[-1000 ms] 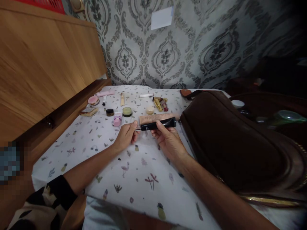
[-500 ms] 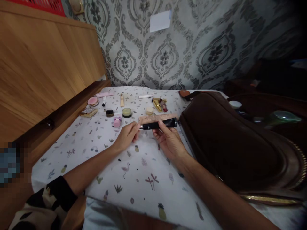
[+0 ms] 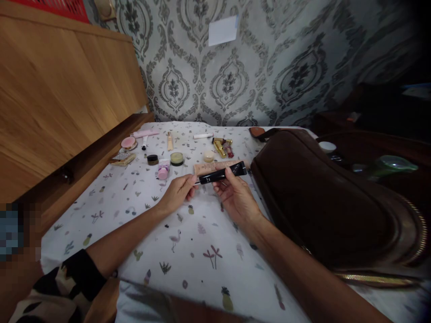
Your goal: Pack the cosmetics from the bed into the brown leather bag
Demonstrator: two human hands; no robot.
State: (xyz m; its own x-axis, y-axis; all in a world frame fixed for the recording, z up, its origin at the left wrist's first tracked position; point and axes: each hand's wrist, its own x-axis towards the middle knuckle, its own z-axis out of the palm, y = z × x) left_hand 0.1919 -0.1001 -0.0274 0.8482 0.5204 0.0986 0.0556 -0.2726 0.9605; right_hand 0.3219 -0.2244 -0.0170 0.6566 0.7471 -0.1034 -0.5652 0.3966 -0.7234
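Observation:
A slim black cosmetic tube is held above the cloth, its right end tilted up. My right hand is closed around the tube's right half, thumb on top and fingers below. At its narrow left end, my left hand is closed in a pinch; whether a cap is inside those fingertips is hidden. Just behind the black tube lies a long beige tube, partly covered by it. A small pink-capped tube and a green-topped jar stand beyond my left hand.
A large brown bag takes up the right side of the patterned cloth. Farther back are gold lipstick tubes, a cream jar, a dark jar and a pink compact. A wooden cabinet borders the left.
The black tube has tilted, its right end rising slightly in my right hand. Both hands keep their hold, and the whole view has shifted a little.

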